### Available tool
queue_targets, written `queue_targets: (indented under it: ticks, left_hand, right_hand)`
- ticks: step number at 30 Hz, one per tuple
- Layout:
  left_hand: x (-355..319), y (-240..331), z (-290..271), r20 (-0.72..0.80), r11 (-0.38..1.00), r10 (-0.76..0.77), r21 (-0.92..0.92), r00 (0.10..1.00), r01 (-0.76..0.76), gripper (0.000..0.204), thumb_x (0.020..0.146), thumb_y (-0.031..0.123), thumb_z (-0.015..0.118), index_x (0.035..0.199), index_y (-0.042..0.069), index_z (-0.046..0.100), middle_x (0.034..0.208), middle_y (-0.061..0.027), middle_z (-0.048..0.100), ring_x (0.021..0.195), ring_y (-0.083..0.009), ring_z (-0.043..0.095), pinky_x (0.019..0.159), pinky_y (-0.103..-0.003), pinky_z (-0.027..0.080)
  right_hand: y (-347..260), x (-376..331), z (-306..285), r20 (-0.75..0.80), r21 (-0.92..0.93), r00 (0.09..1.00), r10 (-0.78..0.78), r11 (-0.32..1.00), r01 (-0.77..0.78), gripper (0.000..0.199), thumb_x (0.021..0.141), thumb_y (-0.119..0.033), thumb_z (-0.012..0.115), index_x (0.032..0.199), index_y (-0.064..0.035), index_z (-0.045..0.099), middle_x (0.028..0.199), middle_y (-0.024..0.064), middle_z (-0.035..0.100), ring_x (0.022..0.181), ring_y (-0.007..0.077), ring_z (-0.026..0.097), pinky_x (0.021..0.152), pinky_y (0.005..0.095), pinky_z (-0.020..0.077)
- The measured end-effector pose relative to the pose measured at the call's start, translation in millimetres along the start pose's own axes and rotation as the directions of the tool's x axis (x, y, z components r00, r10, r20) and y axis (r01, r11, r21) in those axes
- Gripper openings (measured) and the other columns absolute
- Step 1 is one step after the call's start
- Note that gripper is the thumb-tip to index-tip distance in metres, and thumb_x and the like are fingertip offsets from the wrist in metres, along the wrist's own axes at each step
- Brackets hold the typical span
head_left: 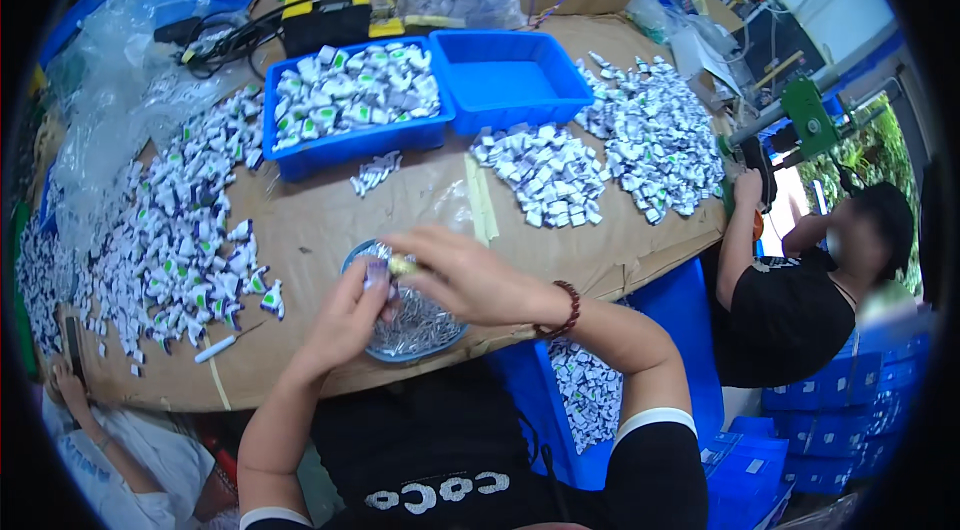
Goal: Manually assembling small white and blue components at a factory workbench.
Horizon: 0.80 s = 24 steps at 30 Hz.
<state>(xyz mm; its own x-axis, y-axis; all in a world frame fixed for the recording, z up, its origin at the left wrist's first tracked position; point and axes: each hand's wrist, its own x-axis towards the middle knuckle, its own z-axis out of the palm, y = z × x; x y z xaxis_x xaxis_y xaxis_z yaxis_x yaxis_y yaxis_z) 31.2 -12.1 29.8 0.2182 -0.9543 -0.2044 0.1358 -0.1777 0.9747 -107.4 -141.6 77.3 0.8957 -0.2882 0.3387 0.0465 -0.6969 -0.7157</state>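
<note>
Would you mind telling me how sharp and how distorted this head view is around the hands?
Head view: strong fisheye, table edge bowed, corners black; even daylight; left hand and right hand slightly soft over the round dish; glare on its metal contents.

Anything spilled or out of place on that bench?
Mostly loose heaps of small white packets on the cardboard-covered table, while one blue bin sits empty. A lone white stick lies near the front edge. No damage visible.
</note>
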Motion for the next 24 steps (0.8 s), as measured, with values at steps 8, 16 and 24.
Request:
queue_targets:
  ticks: [8, 16, 24]
  left_hand:
    - [0, -7, -8, 0.085, 0.928, -0.088, -0.354, 0.992, 0.113, 0.043, 0.097, 0.043, 0.031, 0.089, 0.006, 0.052, 0.060, 0.0008, 0.047, 0.049, -0.0041, 0.037, 0.044, -0.018, 0.029]
    - [-7, 0, 6, 0.086, 0.961, -0.077, -0.260, 0.993, 0.097, 0.049, 0.096, 0.047, 0.028, 0.087, 0.005, 0.052, 0.059, 0.0000, 0.047, 0.051, -0.0043, 0.043, 0.045, -0.017, 0.033]
    - [-14, -2, 14, 0.037, 0.996, 0.092, 0.017, 0.995, -0.092, 0.050, 0.097, 0.044, 0.026, 0.088, 0.001, 0.050, 0.059, -0.0012, 0.047, 0.051, -0.0075, 0.046, 0.048, -0.024, 0.038]
  right_hand:
    - [-3, -20, 2, 0.279, 0.215, 0.943, 0.181, 0.945, -0.245, 0.054, 0.085, -0.005, 0.057, 0.134, -0.0030, 0.037, 0.078, 0.0121, 0.066, 0.071, 0.0179, 0.063, 0.067, 0.0302, 0.0487]
    - [3, -20, 14, 0.310, 0.294, 0.934, 0.175, 0.917, -0.269, 0.058, 0.084, -0.010, 0.060, 0.136, -0.0057, 0.035, 0.079, 0.0142, 0.066, 0.069, 0.0236, 0.065, 0.065, 0.0322, 0.0489]
    - [12, -24, 17, 0.256, 0.286, 0.958, 0.131, 0.936, -0.204, 0.052, 0.079, -0.007, 0.064, 0.128, -0.0047, 0.047, 0.081, 0.0151, 0.066, 0.070, 0.0176, 0.066, 0.062, 0.0275, 0.0497]
